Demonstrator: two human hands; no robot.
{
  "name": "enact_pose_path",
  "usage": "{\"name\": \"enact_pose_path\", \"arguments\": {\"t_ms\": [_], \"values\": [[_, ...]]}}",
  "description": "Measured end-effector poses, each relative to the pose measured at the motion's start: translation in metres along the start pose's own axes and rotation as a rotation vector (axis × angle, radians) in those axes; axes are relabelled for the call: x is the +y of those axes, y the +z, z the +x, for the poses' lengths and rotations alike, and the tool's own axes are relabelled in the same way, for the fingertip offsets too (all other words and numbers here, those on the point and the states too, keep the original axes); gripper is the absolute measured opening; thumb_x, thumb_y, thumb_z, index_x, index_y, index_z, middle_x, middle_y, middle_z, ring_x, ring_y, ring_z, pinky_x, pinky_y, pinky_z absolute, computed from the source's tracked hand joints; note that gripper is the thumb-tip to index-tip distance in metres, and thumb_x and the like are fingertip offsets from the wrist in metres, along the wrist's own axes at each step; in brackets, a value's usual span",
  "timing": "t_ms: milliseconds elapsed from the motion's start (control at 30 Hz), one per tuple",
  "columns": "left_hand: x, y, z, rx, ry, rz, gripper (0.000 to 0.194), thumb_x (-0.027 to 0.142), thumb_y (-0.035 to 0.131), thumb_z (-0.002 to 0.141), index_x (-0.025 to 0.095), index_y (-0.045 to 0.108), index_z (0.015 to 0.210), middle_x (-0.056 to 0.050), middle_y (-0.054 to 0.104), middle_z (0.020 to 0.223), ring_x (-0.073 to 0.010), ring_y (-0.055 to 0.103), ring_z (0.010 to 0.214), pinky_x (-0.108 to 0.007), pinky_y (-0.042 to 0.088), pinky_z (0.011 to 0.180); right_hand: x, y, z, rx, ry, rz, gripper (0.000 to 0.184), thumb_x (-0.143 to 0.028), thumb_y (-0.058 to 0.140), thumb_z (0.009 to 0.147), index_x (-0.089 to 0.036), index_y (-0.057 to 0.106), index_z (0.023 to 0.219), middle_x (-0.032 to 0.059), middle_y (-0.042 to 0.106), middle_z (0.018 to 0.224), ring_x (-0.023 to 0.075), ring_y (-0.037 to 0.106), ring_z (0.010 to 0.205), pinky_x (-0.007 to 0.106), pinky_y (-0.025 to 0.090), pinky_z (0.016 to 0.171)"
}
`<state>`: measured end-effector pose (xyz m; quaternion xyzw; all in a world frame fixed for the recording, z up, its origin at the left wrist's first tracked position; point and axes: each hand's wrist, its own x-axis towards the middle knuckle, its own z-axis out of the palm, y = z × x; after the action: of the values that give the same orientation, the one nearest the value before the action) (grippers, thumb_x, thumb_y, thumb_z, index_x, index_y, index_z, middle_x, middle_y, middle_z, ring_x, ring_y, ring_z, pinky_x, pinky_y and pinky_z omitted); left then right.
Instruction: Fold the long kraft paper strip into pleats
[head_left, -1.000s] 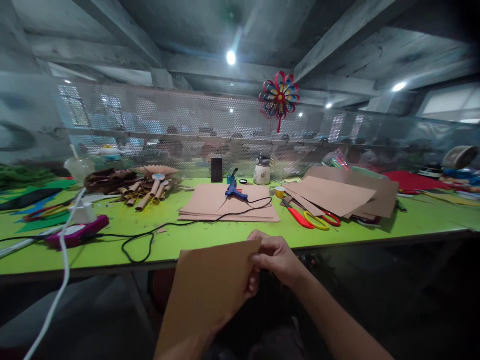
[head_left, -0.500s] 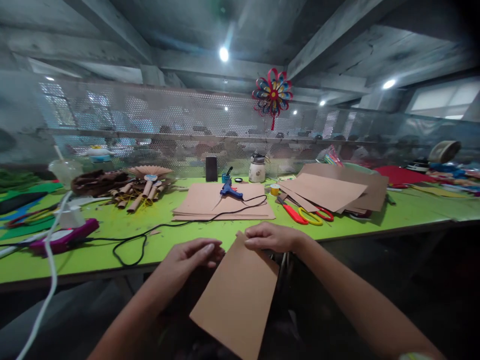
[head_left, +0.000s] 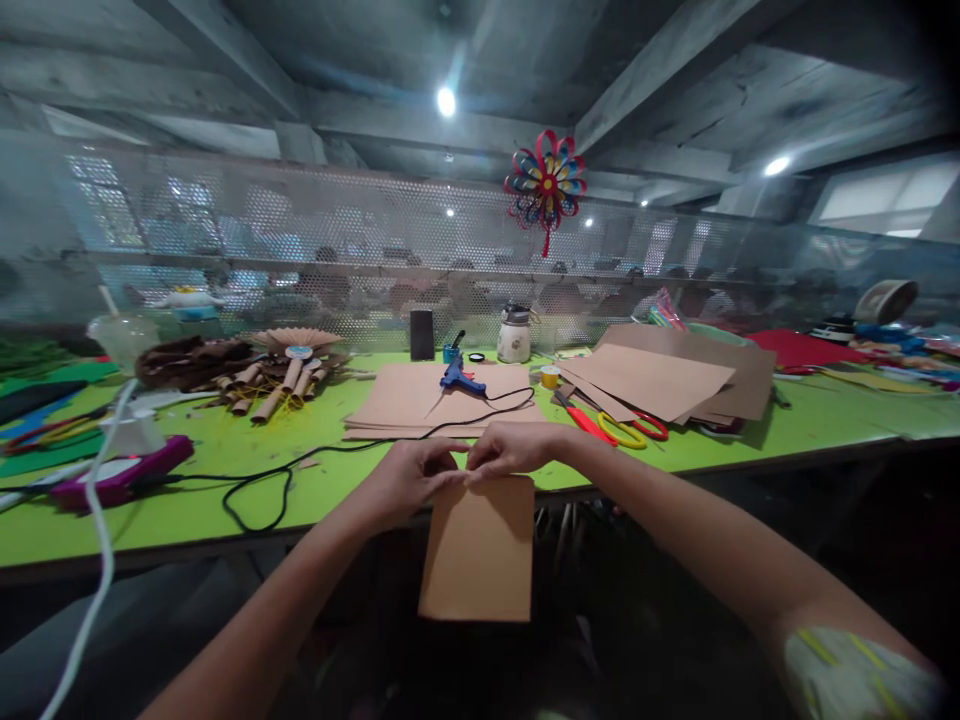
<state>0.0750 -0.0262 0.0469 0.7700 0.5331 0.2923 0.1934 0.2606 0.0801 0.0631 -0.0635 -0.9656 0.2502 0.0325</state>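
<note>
A rectangular sheet of brown kraft paper (head_left: 480, 555) hangs down in front of the table's near edge. My left hand (head_left: 416, 475) pinches its top edge at the left. Right beside it, my right hand (head_left: 514, 450) is closed on the same top edge, and the fingertips of both hands nearly meet. Beyond my hands, a blue hot glue gun (head_left: 459, 378) rests on a stack of brown paper sheets (head_left: 375, 405), its black cord trailing across the table to the left.
The green table (head_left: 337, 495) carries scissors with red and yellow handles (head_left: 621, 432), more brown sheets (head_left: 660, 380), a yellow spool (head_left: 550, 377) and a bottle (head_left: 514, 337). At left lie rolled paper tubes (head_left: 277, 395), a purple power strip (head_left: 161, 460) and a white cable (head_left: 101, 530).
My left hand has moved right and up and taken hold of the paper's top edge beside my right hand. The paper has swung from a slant to nearly upright and was raised.
</note>
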Motion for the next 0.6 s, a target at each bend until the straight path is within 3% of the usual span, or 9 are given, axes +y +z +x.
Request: {"name": "enact_pose_path", "arguments": {"t_ms": [167, 367, 600], "values": [[-0.024, 0.002, 0.018, -0.008, -0.02, 0.028, 0.027, 0.034, 0.056, 0.077, 0.015, 0.07, 0.089, -0.006, 0.072, 0.086, -0.0184, 0.064, 0.078, -0.023, 0.046, 0.068, 0.021, 0.008, -0.001, 0.065, 0.082, -0.129, 0.02, -0.02, 0.058, 0.078, -0.009, 0.072, 0.087, 0.0026, 0.066, 0.072, 0.0093, 0.05, 0.062, 0.017, 0.035, 0.056], [-0.035, 0.008, 0.027, -0.021, 0.04, 0.124, 0.024, 0.03, 0.053, 0.079, 0.016, 0.07, 0.088, -0.005, 0.07, 0.088, -0.0187, 0.062, 0.08, -0.024, 0.044, 0.071, 0.03, 0.019, -0.002, 0.1, 0.199, -0.21, 0.022, -0.021, 0.055, 0.08, -0.009, 0.071, 0.09, 0.0043, 0.066, 0.075, 0.0101, 0.051, 0.063, 0.018, 0.033, 0.056], [-0.038, 0.024, 0.033, -0.03, 0.18, 0.298, 0.023, 0.032, 0.051, 0.084, 0.017, 0.068, 0.085, -0.005, 0.06, 0.082, -0.0176, 0.056, 0.077, -0.025, 0.04, 0.066, 0.026, 0.026, 0.003, 0.159, 0.142, -0.33, 0.019, -0.014, 0.054, 0.079, -0.01, 0.07, 0.089, 0.0071, 0.065, 0.082, 0.0127, 0.051, 0.068, 0.021, 0.034, 0.059]]}}
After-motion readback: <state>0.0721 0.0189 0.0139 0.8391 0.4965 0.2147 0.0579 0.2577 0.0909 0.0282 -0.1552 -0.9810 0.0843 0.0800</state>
